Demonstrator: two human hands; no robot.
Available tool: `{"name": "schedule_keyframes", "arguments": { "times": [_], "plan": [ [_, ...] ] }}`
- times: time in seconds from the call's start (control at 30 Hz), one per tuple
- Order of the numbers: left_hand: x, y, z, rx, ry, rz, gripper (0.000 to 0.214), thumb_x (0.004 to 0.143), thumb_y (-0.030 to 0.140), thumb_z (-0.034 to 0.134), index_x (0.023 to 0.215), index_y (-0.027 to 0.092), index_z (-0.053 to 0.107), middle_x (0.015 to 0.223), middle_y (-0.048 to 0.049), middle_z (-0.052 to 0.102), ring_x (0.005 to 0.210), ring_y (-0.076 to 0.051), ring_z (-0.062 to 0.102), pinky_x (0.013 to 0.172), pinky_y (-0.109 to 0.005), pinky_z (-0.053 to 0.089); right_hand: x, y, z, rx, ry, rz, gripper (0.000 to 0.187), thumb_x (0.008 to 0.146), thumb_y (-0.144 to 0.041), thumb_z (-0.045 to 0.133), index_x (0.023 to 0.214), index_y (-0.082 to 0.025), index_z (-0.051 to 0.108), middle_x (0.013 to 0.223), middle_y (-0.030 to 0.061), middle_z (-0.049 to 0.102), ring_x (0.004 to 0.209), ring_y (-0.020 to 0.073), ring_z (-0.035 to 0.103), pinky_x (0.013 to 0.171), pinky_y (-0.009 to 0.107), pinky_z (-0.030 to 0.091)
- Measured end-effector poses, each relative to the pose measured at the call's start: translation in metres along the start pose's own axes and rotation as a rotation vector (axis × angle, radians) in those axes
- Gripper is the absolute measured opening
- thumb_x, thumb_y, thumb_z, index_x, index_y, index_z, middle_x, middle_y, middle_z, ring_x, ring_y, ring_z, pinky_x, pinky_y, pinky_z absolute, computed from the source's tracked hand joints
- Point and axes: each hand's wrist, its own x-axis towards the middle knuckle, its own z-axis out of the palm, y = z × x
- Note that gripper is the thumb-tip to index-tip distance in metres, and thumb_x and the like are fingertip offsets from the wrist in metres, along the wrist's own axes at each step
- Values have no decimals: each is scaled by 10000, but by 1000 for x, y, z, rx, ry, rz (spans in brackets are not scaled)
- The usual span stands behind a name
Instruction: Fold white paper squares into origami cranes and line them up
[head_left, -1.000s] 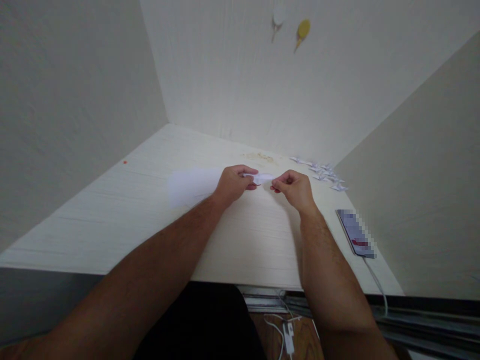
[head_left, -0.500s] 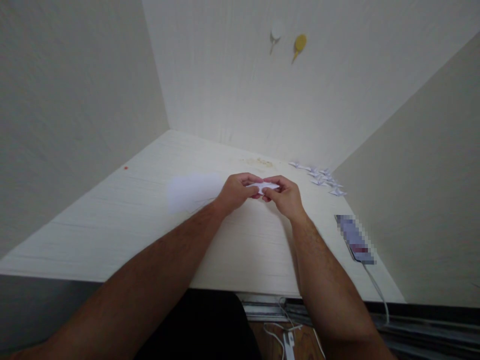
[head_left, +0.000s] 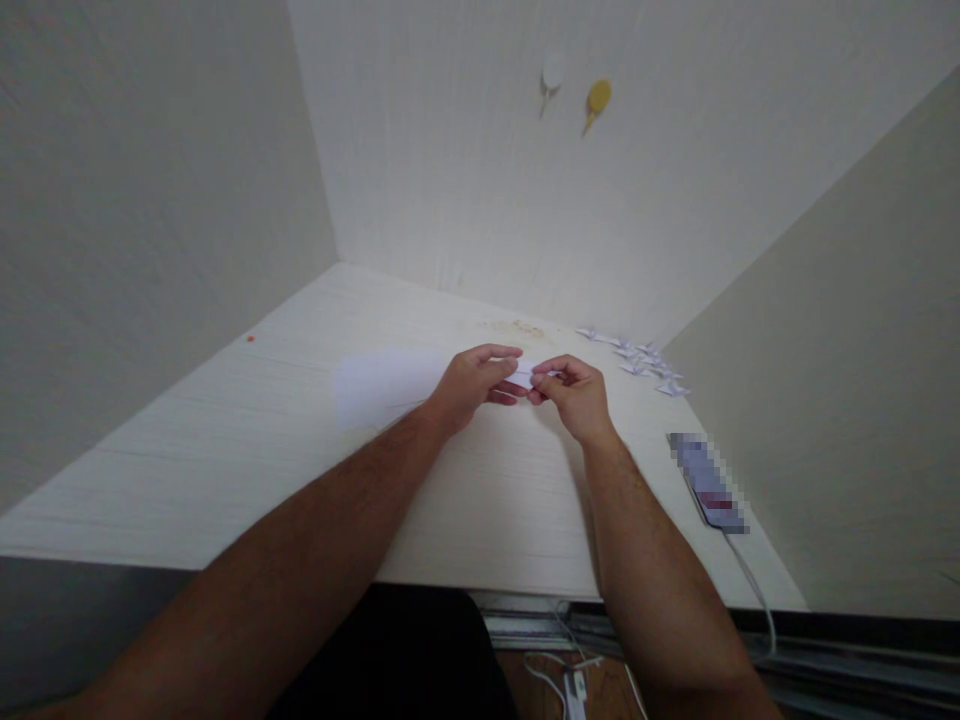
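A small piece of folded white paper [head_left: 523, 374] is held up over the table between my two hands. My left hand [head_left: 478, 380] grips its left side, with the thumb on top and the other fingers behind and below. My right hand [head_left: 573, 392] pinches the right end between thumb and fingertips. The fingers cover much of the paper, so its full shape is hidden. Left of my left hand, white paper sheets [head_left: 367, 380] lie flat on the table. Several small folded white paper figures [head_left: 637, 355] with pointed ends sit together at the back right.
A phone [head_left: 706, 482] with a blurred screen lies at the table's right side, its white cable [head_left: 754, 575] hanging over the front edge. Walls enclose the white table [head_left: 480, 510] at back and sides. Two hooks, one white and one yellow [head_left: 599, 96], are on the back wall.
My left fingers have spread and shifted on the folded paper, and its pointed outline now shows less. My right thumb and fingers have moved to a pinch at its right end.
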Motion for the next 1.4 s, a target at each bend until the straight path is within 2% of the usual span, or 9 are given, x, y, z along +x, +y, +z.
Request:
{"name": "schedule_keyframes", "arguments": {
  "times": [0.2,0.4,0.6,0.73,0.9,1.07,1.27,1.4],
  "plan": [
    [1,0,1,45,29,-64,317,634,304,824,818,88,682,675,-70,696,593,-157,683,572,-251,561,-1,0,3,-53,7,7,237,644,-340,790,758,-183,653,544,-15,658,499,139,639,518,251,523],
    [2,-3,-2,57,4,-29,290,618,264,828,797,99,671,679,-63,705,600,-150,684,614,-265,572,1,-1,5,12,54,9,442,618,-364,803,991,-203,628,599,-59,639,497,131,641,506,249,529],
    [0,-5,-3,104,-13,5,327,602,282,844,807,105,661,687,-68,710,622,-152,690,618,-259,566,2,-2,6,22,72,55,324,599,-397,810,783,-182,654,570,-28,643,483,133,622,514,272,549],
    [0,-6,-1,130,-1,-6,346,631,382,826,765,115,651,653,-48,691,573,-147,672,569,-255,551,0,-2,8,34,54,86,319,601,-407,818,714,-181,623,541,-14,651,468,139,623,505,271,554],
    [1,-7,1,186,-4,4,342,697,434,773,772,119,662,635,-54,686,543,-138,645,535,-250,527,-1,-3,9,50,26,111,338,596,-419,833,706,-177,625,558,12,678,479,152,645,505,274,568],
    [0,-6,2,221,22,42,316,718,431,743,741,134,638,570,-26,639,478,-116,583,471,-227,460,0,-2,10,103,49,140,397,578,-465,831,784,-173,658,600,25,703,519,178,675,545,312,605],
    [-1,-4,3,442,50,139,247,799,367,629,667,160,600,488,11,576,417,-84,486,432,-203,358,1,0,11,62,61,140,321,627,-422,802,781,-172,673,601,27,706,520,171,675,537,294,599],
    [-2,-4,6,449,72,144,227,802,348,602,660,171,587,494,17,568,427,-90,484,442,-207,364,0,-1,14,47,95,115,288,647,-409,785,740,-167,660,585,29,698,500,162,663,520,281,584]
  ]
}}
